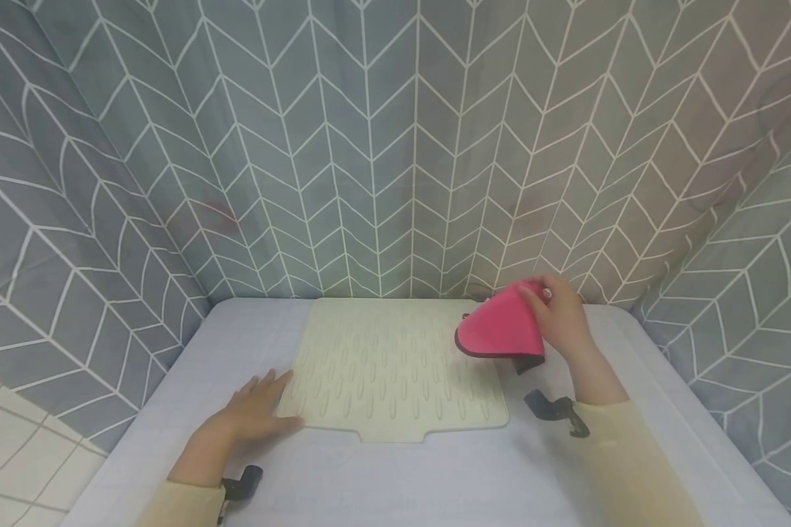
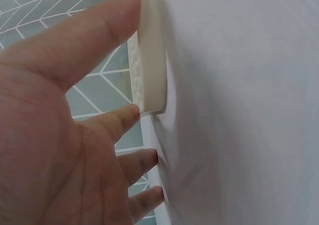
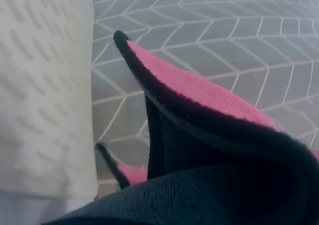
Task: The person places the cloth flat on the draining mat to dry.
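Observation:
A cream draining board [image 1: 395, 369] with raised ridges and a front spout lies flat on the white-covered table. My left hand [image 1: 253, 410] rests at its front left corner, fingers spread. In the left wrist view, the thumb and a fingertip of that hand [image 2: 55, 130] touch the board's edge [image 2: 152, 70]. Over the board's right side, my right hand [image 1: 562, 315] pinches the top of a folded pink cloth [image 1: 501, 326] with dark edging. The right wrist view shows the cloth's dark inner side [image 3: 219, 190] hanging in folds; the hand itself is out of sight there.
A grey curtain [image 1: 389, 146] with white zigzag lines encloses the table at the back and sides. White cloth [image 1: 343, 483] covers the tabletop. Tiled floor [image 1: 13, 454] shows at lower left. Small dark objects behind the pink cloth are too hidden to identify.

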A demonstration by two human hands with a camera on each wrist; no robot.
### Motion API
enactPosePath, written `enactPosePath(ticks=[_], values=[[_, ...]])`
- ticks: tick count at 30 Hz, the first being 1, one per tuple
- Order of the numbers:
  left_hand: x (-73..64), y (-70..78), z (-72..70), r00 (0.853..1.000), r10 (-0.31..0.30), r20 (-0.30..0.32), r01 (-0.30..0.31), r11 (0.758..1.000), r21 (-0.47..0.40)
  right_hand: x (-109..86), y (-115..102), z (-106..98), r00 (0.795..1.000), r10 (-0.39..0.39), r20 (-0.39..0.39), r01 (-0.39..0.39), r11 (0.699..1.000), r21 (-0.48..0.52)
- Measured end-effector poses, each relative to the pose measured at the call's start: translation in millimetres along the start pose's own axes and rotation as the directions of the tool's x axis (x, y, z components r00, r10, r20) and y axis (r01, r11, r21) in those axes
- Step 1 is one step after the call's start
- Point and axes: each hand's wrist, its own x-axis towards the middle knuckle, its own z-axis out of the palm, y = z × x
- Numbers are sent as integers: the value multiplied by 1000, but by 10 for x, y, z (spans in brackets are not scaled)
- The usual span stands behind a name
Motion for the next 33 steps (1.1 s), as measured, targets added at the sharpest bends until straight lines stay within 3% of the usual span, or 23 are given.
enactPosePath(ticks=[10,21,33], values=[[8,-6,-2,1000,5,2,-5,1000,-3,192,-280,177,999,-41,-10,41,996,79],[12,-7,-5,1000,0,7,0,1000,-2,253,-523,505,996,-78,34,72,986,151],[38,-36,9,1000,5,15,-5,1000,-1,288,-803,855,988,-149,36,131,942,308]])
